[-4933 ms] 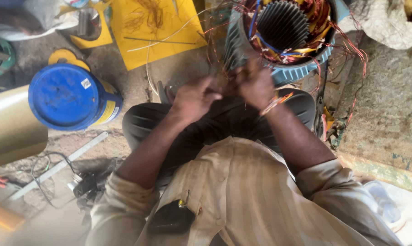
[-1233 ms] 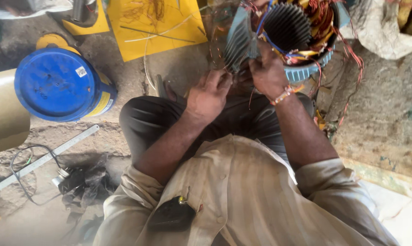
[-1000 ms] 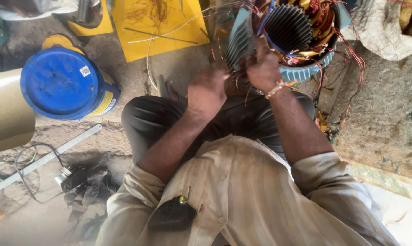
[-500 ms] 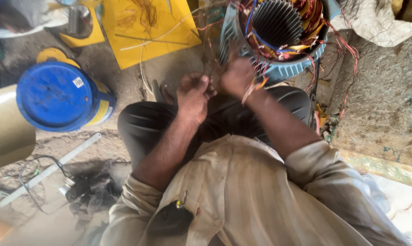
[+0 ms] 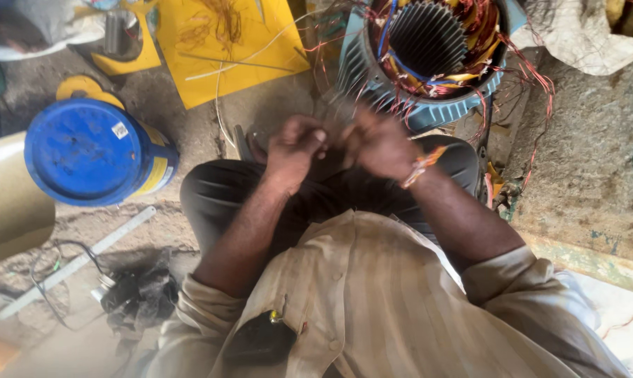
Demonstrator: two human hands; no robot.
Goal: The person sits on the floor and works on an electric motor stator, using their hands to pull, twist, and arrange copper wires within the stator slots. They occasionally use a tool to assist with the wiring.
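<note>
Head view: my left hand (image 5: 295,143) and right hand (image 5: 378,143) pinched together, grip contents blurred, can't tell. Stator (image 5: 428,56) at 12 o'clock, windings loose, rewiring looks unfinished.

A rough grey concrete floor (image 5: 596,161) carries everything. At far right stands a blue motor stator (image 5: 428,63) trailing copper wires, at far centre a yellow sheet (image 5: 218,49); left lies a blue-lidded bucket (image 5: 92,150), with a white strip (image 5: 78,259) and black cable (image 5: 131,297) nearer.

Dusty concrete floor (image 5: 596,161) in daylight, strewn with a yellow sheet (image 5: 218,42).
</note>
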